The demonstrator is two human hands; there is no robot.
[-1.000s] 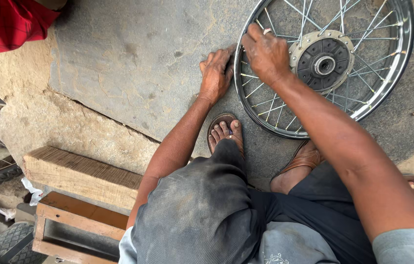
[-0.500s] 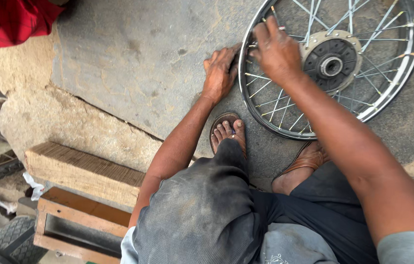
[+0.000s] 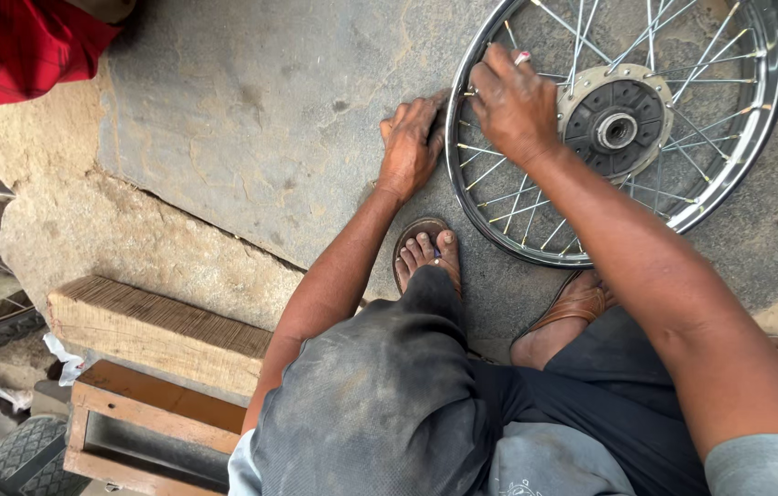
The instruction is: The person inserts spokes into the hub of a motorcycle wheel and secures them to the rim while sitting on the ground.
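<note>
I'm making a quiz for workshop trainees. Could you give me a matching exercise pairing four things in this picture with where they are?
Things:
1. left hand
2. right hand
3. round metal hub
4. red checked cloth

Places:
A. top left corner
B. centre of the shiny spoked wheel
C. flat on the grey stone slab, touching the wheel's rim
D. on the spokes, inside the rim

Pairs: 1-C, 2-D, 3-B, 4-A

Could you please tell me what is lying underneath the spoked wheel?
The spoked wheel lies flat on a grey stone slab, visible between its spokes. The right hand and hub cover parts of the slab beneath.
</note>
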